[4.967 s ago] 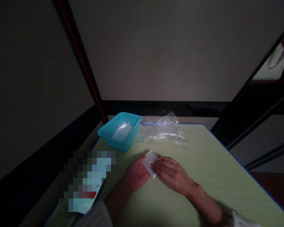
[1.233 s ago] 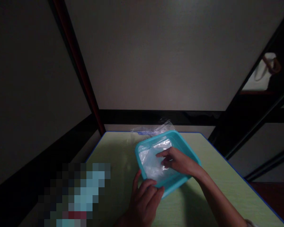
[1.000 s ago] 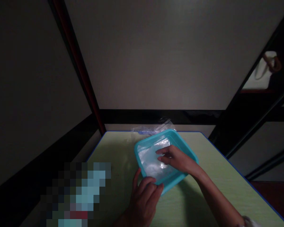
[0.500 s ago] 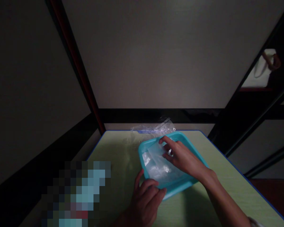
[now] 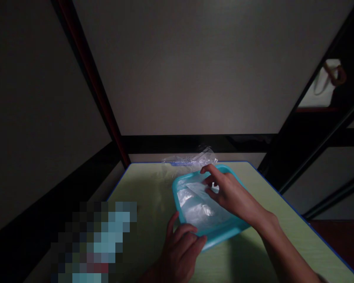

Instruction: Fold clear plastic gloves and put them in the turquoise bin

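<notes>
A turquoise plastic tray (image 5: 222, 239) stands tilted on the table, its near side raised towards me. My left hand (image 5: 181, 251) grips its near left corner, thumb at the left side and fingers over the near rim. Inside the tray lie thin, shiny see-through plastic bags (image 5: 194, 212). My right hand (image 5: 228, 192) reaches in from the right and pinches an edge of the thin plastic, lifting a fold of it. The fingertips partly hide that edge, and how many bags lie there I cannot tell.
Crumpled see-through plastic (image 5: 206, 156) lies at the back edge of the pale green table (image 5: 144, 184). A blurred-out bluish item (image 5: 109, 236) is on the left. Behind rises a grey panel (image 5: 194, 78); a white bag (image 5: 324, 88) sits on a shelf at the right.
My right hand has moved slightly right, drawing the pinched fold of plastic with it. The left hand keeps its place on the tray.
</notes>
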`<state>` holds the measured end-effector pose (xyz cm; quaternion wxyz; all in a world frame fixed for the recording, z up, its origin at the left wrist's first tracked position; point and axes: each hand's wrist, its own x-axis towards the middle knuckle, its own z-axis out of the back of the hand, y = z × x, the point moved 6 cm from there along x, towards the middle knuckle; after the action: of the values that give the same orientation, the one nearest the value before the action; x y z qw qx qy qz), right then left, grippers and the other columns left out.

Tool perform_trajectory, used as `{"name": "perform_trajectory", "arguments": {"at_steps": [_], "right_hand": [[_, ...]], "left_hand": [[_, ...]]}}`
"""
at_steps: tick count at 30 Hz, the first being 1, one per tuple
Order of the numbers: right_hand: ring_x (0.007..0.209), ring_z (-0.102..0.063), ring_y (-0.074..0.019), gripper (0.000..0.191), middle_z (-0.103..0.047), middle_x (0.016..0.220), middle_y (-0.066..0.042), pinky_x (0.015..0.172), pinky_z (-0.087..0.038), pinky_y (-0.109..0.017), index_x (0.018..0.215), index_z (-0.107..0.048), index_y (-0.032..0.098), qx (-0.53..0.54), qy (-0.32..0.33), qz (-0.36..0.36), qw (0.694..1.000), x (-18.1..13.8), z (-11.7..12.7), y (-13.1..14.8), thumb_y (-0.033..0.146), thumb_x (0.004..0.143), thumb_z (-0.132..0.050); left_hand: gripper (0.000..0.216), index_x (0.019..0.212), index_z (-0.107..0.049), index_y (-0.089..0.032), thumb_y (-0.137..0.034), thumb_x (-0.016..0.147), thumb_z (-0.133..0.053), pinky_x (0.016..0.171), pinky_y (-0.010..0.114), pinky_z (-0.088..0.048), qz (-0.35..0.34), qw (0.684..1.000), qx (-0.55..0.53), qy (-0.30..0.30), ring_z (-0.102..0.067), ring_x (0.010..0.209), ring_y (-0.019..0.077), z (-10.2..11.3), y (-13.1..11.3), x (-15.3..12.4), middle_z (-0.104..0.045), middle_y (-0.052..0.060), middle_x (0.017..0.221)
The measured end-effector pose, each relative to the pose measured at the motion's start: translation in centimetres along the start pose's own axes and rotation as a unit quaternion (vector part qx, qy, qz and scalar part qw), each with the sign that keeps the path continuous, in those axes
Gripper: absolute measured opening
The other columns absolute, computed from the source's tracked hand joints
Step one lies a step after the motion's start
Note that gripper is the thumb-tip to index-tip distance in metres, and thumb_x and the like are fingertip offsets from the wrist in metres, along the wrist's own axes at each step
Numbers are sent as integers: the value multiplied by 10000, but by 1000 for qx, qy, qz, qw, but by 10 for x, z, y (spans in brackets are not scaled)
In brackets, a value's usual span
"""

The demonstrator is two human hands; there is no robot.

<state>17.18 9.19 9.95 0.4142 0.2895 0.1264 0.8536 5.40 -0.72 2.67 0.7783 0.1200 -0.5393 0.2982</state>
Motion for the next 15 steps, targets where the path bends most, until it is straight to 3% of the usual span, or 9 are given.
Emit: {"name": "perform_trajectory", "arguments": {"at_steps": [6, 10, 15], "right_hand": [[784, -607, -178, 526, -659, 846, -25, 703, -444, -297, 1191, -372, 198, 18, 26, 0, 1000, 0, -6, -2, 13, 710, -477], [763, -595, -160, 420, -641, 827, -21, 677, -432, -269, 1051, -444, 195, 0, 27, 19, 999, 1, -5, 2, -14, 686, -458], [785, -566, -162, 371, -618, 867, -38, 657, -404, -258, 922, -473, 180, -83, 96, 57, 990, 0, -15, 13, -54, 643, -406]], "left_hand": [[240, 818, -616, -164, -96, 875, -393, 1037, 392, -277, -13, 1000, 10, -2, -564, 696, 111, -1, -1, -3, -554, -40, 556], [245, 809, -615, -164, -102, 877, -388, 1031, 397, -288, -12, 1000, 9, -3, -569, 691, 113, -2, 0, -4, -549, -39, 543], [271, 795, -622, -141, -96, 887, -372, 1050, 380, -260, -23, 1000, -2, 1, -566, 701, 110, -1, -2, -2, -549, -30, 545]]}}
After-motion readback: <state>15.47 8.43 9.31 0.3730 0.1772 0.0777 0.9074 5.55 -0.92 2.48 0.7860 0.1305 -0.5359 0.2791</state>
